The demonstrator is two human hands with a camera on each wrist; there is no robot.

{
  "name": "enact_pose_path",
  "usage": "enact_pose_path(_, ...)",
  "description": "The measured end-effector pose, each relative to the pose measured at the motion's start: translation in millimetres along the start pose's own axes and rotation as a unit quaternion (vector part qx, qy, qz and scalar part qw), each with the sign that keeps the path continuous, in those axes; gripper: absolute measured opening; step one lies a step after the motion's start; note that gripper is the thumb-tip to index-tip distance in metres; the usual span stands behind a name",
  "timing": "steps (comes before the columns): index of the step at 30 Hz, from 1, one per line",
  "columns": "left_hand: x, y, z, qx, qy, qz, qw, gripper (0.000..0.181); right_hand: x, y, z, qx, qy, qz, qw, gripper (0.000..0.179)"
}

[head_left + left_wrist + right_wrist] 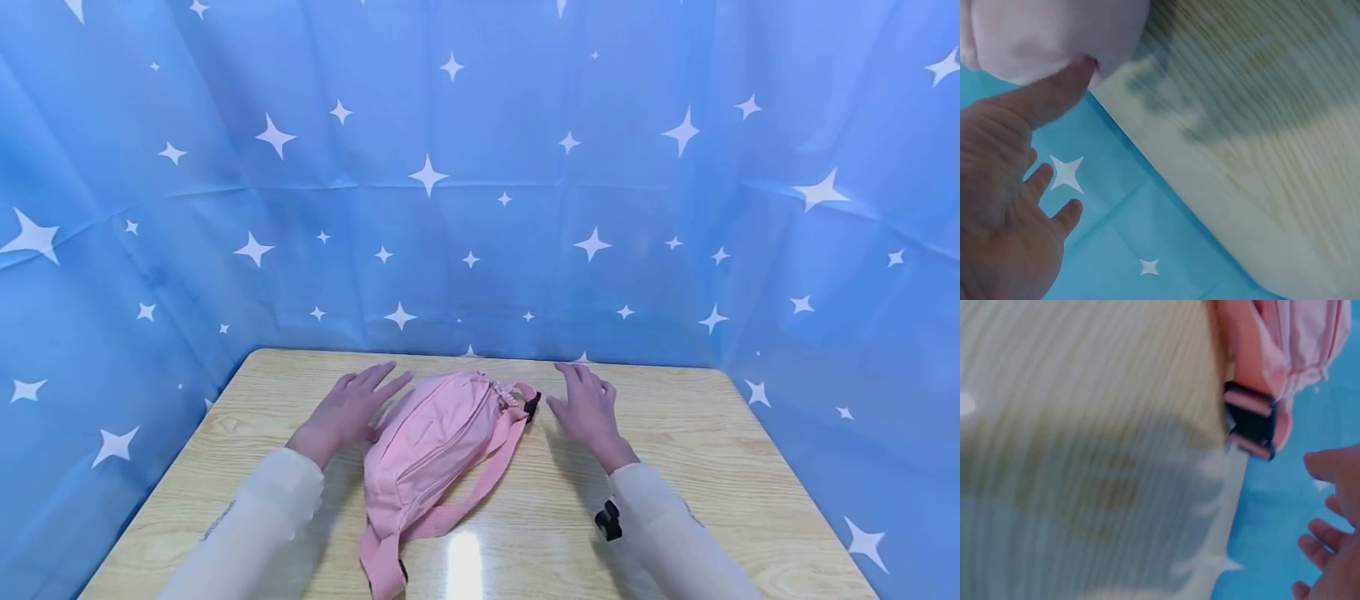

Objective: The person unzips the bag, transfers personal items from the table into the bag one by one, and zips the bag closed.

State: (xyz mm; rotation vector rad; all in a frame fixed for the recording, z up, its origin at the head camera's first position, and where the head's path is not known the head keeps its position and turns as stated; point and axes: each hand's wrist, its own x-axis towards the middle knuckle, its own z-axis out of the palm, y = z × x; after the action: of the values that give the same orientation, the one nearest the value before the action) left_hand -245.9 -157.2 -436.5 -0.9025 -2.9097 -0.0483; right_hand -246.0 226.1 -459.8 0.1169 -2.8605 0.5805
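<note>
A pink waist bag (pixel 435 442) lies slantwise on the wooden table, its zip running along the body and its strap (pixel 480 487) looped out on the right. At the bag's far end shows a black buckle (pixel 1252 419). My left hand (pixel 348 412) is beside the bag's left side with fingers spread; in the left wrist view its thumb overlaps the pink fabric (pixel 1054 31). To the right of the buckle, apart from it, my right hand (pixel 588 408) hovers over the table with loose fingers and holds nothing.
The light wood table (pixel 712 467) reaches back to a blue curtain (pixel 480 250) with white stars, which also hangs along both sides. A black device (pixel 609 521) sits at the right sleeve. Light glares off the table's near middle.
</note>
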Motion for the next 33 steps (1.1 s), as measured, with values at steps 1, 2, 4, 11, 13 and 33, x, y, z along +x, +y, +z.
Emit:
enact_pose_path(1,0.6,1.4,-0.2,0.006,-0.007,0.01,0.9999,0.105,-2.1,4,0,-0.002,-0.003,0.003,1.0,0.058)
enact_pose_path(2,1.2,3.7,-1.0,0.012,-0.013,0.02,0.9996,0.106,-3.8,8,-1,-0.002,-0.005,0.006,1.0,0.059)
enact_pose_path(4,2.4,10.3,-1.7,0.021,-0.024,0.04,0.9987,0.11,-6.7,15,-2,-0.003,-0.008,0.009,0.9999,0.059)
enact_pose_path(11,7.6,45.4,-0.4,0.024,-0.035,0.1,0.9941,0.129,-13.7,34,-5,0.002,-0.011,0.016,0.9998,0.059)
enact_pose_path(13,10.2,53.2,0.8,0.04,-0.022,0.121,0.9916,0.13,-15.6,38,-6,0.003,-0.009,0.015,0.9998,0.058)
enact_pose_path(33,39.1,127.9,35.9,0.034,0.039,-0.045,0.9976,0.109,-23.0,76,-25,0.005,-0.008,0.04,0.9991,0.056)
